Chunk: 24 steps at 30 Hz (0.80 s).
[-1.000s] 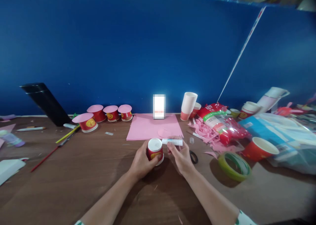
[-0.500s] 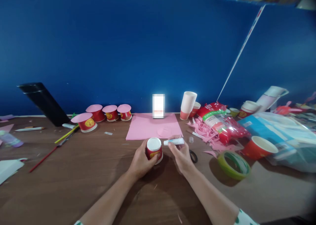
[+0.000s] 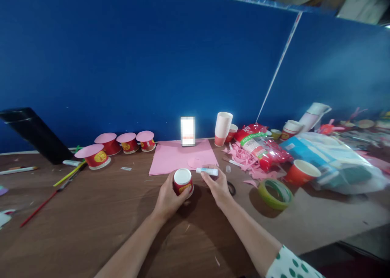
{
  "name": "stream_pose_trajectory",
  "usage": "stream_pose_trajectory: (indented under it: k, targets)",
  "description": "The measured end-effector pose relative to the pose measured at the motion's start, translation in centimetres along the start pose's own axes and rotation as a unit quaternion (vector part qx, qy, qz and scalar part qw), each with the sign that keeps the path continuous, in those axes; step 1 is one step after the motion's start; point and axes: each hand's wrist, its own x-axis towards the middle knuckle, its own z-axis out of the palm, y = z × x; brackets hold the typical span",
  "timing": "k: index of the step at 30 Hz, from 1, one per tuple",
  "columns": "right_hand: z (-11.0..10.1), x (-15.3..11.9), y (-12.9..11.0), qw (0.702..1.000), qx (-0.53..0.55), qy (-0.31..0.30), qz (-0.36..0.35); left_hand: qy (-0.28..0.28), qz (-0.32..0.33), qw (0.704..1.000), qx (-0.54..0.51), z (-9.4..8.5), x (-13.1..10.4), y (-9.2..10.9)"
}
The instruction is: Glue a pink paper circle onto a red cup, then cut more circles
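Your left hand (image 3: 169,197) has its fingers wrapped around an upside-down red paper cup (image 3: 183,183), its white base facing up between your thumb and fingers. Your right hand (image 3: 218,185) pinches a white glue stick (image 3: 207,171) between thumb and fingers; it lies nearly level, one end pointing toward the cup but apart from it. Just beyond both sets of fingertips lie pink sheets (image 3: 181,155), with a pink paper circle (image 3: 196,162) on them. Near your right fingers are a small clear cap (image 3: 228,169) and a black ring (image 3: 232,188); farther right sits a roll of yellow-green tape (image 3: 275,194). Well left of your left fingers stand four pink-topped cups (image 3: 97,157).
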Motion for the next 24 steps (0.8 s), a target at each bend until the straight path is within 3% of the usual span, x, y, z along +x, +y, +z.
stream_pose_trajectory:
  k: [4,7,10,13,17,20,24]
  targets:
    - [-0.2,0.0,-0.4,0.999,-0.018,0.001,0.048,0.026,0.007,1.000,0.004,0.0,0.1,-0.2]
    - [-1.3,-0.2,-1.1,0.995,-0.094,-0.014,0.001,0.040,-0.002,0.999,0.010,0.1,0.0,-0.5]
    - [-3.7,-0.3,-1.6,0.978,-0.207,-0.007,-0.036,0.036,0.000,0.999,0.001,0.1,-0.1,-0.9]
    - [-7.0,-0.3,-2.2,0.922,-0.388,0.008,-0.002,0.046,0.026,0.999,-0.008,0.1,-0.1,-1.3]
    - [-10.4,0.4,-2.7,0.871,-0.490,0.030,0.018,0.083,0.053,0.995,0.016,-0.2,0.0,-1.8]
    - [-11.0,1.3,-2.5,0.836,-0.546,0.032,0.034,0.097,0.058,0.993,0.029,-0.4,0.1,-2.1]
    - [-9.9,2.5,-1.9,0.795,-0.604,0.019,0.051,0.102,0.046,0.994,-0.004,-0.3,0.0,-2.6]
